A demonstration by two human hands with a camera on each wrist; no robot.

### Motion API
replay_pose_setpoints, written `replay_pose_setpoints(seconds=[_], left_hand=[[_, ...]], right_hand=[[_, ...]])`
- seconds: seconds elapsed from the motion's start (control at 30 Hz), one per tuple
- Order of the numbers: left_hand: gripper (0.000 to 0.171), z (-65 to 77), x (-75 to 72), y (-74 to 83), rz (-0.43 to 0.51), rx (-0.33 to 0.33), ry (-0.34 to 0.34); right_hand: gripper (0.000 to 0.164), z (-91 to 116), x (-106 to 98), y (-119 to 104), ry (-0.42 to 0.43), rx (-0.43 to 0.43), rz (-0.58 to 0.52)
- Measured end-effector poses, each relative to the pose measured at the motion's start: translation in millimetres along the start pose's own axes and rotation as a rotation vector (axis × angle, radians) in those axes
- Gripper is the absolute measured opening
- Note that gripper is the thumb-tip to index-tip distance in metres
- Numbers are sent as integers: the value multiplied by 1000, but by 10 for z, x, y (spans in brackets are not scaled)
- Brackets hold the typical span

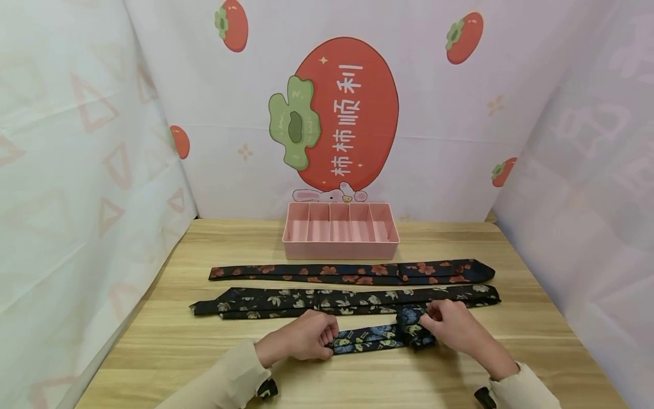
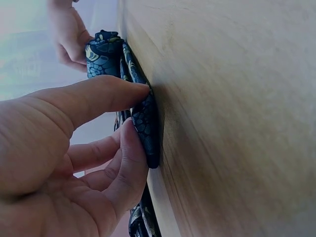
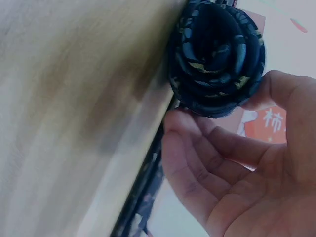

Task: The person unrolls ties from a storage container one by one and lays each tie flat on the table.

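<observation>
A dark blue necktie [image 1: 365, 339] with a blue and yellow pattern lies nearest the person, partly rolled up. My left hand [image 1: 309, 335] pinches its flat left end [image 2: 145, 128] at the tabletop, thumb on one side and fingers on the other. At the other end my right hand [image 1: 453, 325] holds the rolled part [image 3: 217, 59] by thumb and fingers; its coiled layers show from the side in the right wrist view. Just behind lies a black necktie with pale flowers [image 1: 388, 296], stretched lengthwise. Farther back is a dark necktie with red-orange flowers [image 1: 327, 271], also laid out flat.
A pink box [image 1: 341, 250] with several upright compartments stands at the back of the wooden table [image 1: 168, 352]. Printed cloth [image 1: 434, 113] hangs behind and along both sides of the table.
</observation>
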State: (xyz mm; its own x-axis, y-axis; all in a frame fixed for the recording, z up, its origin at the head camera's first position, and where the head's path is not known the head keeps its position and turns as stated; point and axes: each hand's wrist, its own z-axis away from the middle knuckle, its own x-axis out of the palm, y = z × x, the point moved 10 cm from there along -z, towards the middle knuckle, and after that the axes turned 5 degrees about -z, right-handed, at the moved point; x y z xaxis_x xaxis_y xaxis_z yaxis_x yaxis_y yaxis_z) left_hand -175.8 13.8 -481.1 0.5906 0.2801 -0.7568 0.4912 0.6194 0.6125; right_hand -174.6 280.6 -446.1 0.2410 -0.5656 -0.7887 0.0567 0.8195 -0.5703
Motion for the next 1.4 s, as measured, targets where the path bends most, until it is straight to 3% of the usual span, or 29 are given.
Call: replay_pose_setpoints(seconds=[0.3,0.67,0.87,1.0,1.2,1.4], left_hand=[[21,14,-7,-1,16,-5,-2],[23,66,-50,-97,-10,-14,4],[24,123,-92,-156,8,-36,-1],[24,158,-120,-183,21,-44,-1],[24,206,-158,-221,27,-48,12],[25,254,-182,-258,35,-71,19]], right_hand=[[10,14,-127,-393,56,-115,48],[20,5,207,-827,100,-256,124],[39,7,329,-825,156,-238,255],[46,30,325,-794,191,-219,285],[49,56,244,-706,196,-178,243],[41,68,104,-609,161,-167,155]])
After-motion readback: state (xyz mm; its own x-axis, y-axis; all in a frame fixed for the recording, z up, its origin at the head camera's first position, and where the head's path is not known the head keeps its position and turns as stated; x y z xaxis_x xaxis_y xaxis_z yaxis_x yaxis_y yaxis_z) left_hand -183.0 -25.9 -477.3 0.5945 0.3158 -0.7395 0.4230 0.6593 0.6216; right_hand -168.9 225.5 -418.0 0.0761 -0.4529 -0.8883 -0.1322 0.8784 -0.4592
